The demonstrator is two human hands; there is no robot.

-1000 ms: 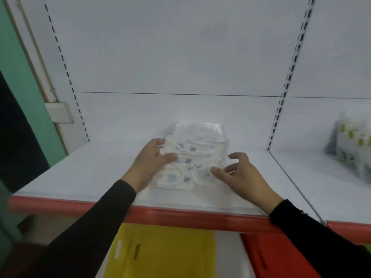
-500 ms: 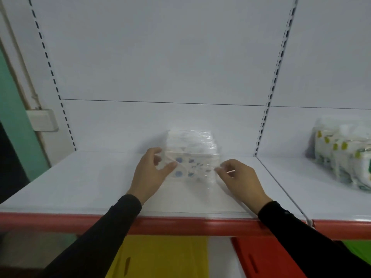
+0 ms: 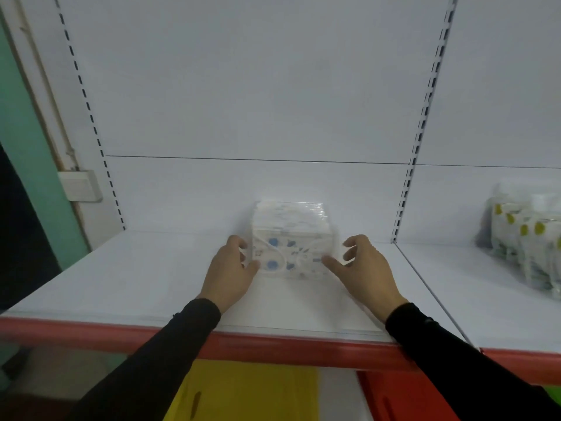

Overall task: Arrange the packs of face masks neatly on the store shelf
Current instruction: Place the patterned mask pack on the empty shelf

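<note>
A clear-wrapped pack of white face masks with blue prints (image 3: pixel 290 241) stands upright on the white shelf (image 3: pixel 158 278), near the back panel. My left hand (image 3: pixel 232 273) holds its left edge, thumb on the front lower corner and fingers curled round the side. On the other side is my right hand (image 3: pixel 359 268). Its thumb touches the pack's lower right corner, while its loosely curled fingers sit a little off the wrapper. More packs of masks with yellow prints (image 3: pixel 528 238) lie on the neighbouring shelf section at the right.
A slotted upright (image 3: pixel 405 205) divides the two shelf sections. The shelf has a red front edge (image 3: pixel 273 347). Below it are yellow (image 3: pixel 243 393) and red (image 3: pixel 403 399) panels. A green wall with a white switch box (image 3: pixel 80 185) is at the left.
The pack went from lying tilted near the front to standing upright further back. My right fingers have loosened from its right edge. The view shifted slightly left.
</note>
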